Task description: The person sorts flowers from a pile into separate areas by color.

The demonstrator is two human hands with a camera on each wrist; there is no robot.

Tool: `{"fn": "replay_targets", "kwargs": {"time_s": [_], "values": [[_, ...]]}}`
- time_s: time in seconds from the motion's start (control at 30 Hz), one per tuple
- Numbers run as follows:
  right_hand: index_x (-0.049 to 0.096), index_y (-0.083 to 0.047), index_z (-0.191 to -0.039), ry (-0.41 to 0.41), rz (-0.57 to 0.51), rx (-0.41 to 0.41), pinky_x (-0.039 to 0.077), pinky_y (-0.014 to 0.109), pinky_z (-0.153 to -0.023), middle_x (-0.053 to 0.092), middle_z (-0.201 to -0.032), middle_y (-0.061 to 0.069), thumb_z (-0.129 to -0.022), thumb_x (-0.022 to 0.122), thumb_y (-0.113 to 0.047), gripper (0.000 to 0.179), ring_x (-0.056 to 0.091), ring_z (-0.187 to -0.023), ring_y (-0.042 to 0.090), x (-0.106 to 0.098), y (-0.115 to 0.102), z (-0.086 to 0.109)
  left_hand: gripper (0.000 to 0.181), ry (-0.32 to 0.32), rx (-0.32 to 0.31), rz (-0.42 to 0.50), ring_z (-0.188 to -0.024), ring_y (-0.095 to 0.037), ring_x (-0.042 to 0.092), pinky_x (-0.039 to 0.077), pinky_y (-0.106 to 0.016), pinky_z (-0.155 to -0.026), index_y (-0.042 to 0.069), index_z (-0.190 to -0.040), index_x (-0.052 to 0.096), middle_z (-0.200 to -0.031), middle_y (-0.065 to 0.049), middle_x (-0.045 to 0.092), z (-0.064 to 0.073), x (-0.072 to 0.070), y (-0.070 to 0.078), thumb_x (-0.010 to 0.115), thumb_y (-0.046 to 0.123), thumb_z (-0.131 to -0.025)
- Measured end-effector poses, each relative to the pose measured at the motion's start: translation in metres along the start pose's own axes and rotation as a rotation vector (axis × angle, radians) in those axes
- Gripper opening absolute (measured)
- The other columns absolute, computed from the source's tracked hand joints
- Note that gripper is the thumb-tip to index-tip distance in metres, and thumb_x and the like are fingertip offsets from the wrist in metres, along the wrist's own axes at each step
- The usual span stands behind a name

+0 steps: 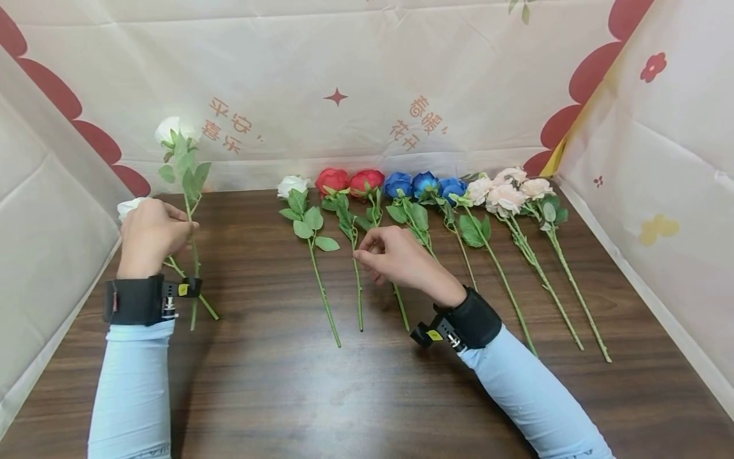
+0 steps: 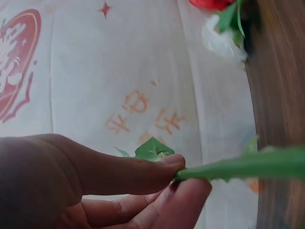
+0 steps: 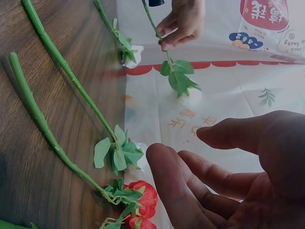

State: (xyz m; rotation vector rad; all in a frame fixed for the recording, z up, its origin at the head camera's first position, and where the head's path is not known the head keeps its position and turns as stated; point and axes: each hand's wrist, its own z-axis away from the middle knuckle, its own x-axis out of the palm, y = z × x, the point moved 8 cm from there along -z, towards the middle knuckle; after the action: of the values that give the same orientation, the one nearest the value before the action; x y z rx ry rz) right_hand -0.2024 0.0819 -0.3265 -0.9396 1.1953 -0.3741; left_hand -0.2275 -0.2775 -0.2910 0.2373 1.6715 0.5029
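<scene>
My left hand point(image 1: 151, 236) pinches the green stem point(image 2: 248, 164) of a white rose point(image 1: 172, 129) between thumb and fingers, the bloom raised upright above the table. Behind this hand lies a second white rose point(image 1: 130, 206), partly hidden, its stem slanting across below. My right hand point(image 1: 404, 258) hovers over the stems of the middle flowers, fingers loosely bent and holding nothing. In the right wrist view its thumb and fingertips stand apart. Nearest to it are two red roses point(image 1: 332, 181) and several blue roses point(image 1: 397, 185). A third white rose point(image 1: 292, 186) begins the row at left.
Pale pink flowers point(image 1: 504, 199) lie at the right end of the row, blooms toward the back and stems toward the front. The dark wooden table point(image 1: 275, 395) is bounded by a printed cloth point(image 1: 287, 70) behind and at both sides.
</scene>
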Motion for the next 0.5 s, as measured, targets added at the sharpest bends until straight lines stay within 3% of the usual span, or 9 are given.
{"fn": "replay_targets", "kwargs": {"time_s": [0.17, 0.33, 0.5], "values": [[0.066, -0.009, -0.094, 0.002, 0.007, 0.002, 0.055, 0.029, -0.049, 0.065, -0.073, 0.005, -0.093, 0.061, -0.027, 0.018, 0.065, -0.058, 0.021, 0.0, 0.002, -0.001, 0.027, -0.052, 0.034, 0.076, -0.052, -0.016, 0.064, 0.042, -0.034, -0.052, -0.008, -0.096, 0.069, -0.064, -0.011, 0.066, 0.001, 0.007, 0.016, 0.067, 0.017, -0.087], [0.066, -0.009, -0.094, -0.002, -0.011, 0.008, 0.056, 0.036, -0.053, 0.066, -0.077, 0.012, -0.094, 0.061, -0.027, 0.018, 0.065, -0.06, 0.023, 0.0, 0.005, -0.001, 0.032, -0.193, 0.1, 0.243, -0.058, -0.015, 0.067, 0.054, -0.028, -0.055, -0.009, -0.105, 0.065, -0.081, -0.016, 0.07, 0.002, 0.028, 0.039, 0.068, 0.019, -0.089], [0.066, -0.011, -0.093, 0.001, -0.018, 0.001, 0.056, 0.038, -0.054, 0.066, -0.078, 0.013, -0.094, 0.06, -0.026, 0.015, 0.066, -0.06, 0.024, -0.001, 0.006, -0.002, 0.03, -0.317, 0.139, 0.464, -0.069, -0.027, 0.068, 0.057, -0.031, -0.061, -0.006, -0.108, 0.063, -0.087, -0.017, 0.069, 0.01, 0.051, 0.069, 0.068, 0.017, -0.088]]}}
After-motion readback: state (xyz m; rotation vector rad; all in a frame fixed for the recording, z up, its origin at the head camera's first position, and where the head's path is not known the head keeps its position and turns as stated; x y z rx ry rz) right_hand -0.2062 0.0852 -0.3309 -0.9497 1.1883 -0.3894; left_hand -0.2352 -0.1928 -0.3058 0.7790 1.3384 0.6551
